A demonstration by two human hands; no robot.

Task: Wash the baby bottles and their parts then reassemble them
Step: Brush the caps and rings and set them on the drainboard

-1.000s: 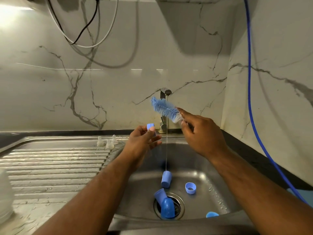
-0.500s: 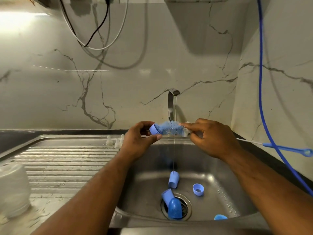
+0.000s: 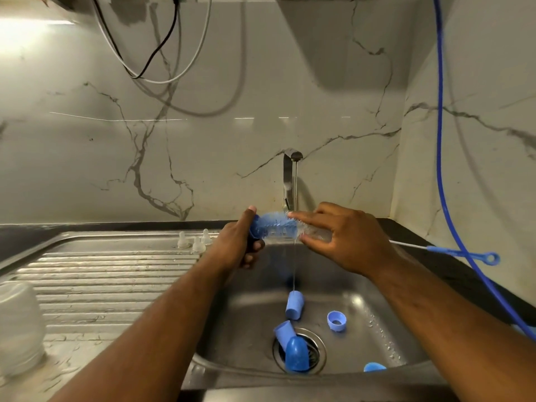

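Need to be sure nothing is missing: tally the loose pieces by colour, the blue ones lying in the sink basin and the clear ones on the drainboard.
Blue plastic pieces in the steel sink basin, counting the two over the drain separately: 5
Small clear teats on the ribbed steel drainboard: 3
Total: 8

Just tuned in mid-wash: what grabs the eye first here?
Above the sink, the left hand grips a blue bottle part while the right hand holds a blue bristle brush against it, in the thin stream from the tap. Blue caps lie around the drain below; clear teats stand on the drainboard, left.
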